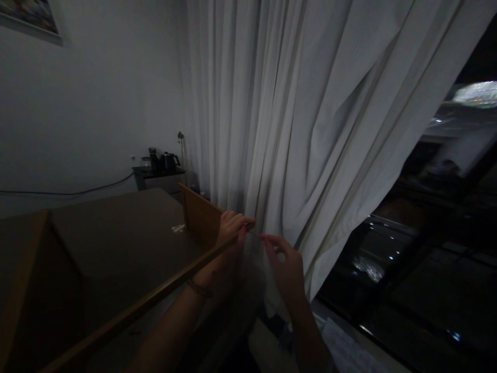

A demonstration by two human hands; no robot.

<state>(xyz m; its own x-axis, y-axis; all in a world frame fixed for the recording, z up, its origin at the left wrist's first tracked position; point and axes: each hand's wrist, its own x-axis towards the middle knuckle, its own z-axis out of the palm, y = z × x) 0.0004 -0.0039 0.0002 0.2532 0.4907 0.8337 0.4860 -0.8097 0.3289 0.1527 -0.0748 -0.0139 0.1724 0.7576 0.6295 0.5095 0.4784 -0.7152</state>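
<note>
A white sheer curtain (310, 114) hangs in folds, gathered toward the lower middle. My left hand (232, 228) is closed in a pinch at the gathered edge of the curtain, beside the corner of a wooden desk panel (200, 217). A bracelet sits on that wrist. My right hand (285, 261) is also pinched, fingertips toward the left hand, with a thin strand, perhaps a thread or cord, between the two hands. The room is dim and what the fingers grip is too small to name.
A brown wooden desk (116, 243) with raised side panels fills the lower left. A kettle and coffee maker (165, 161) stand on a small stand against the wall. A dark window (427, 233) with reflections lies at right. A framed picture (29, 18) hangs top left.
</note>
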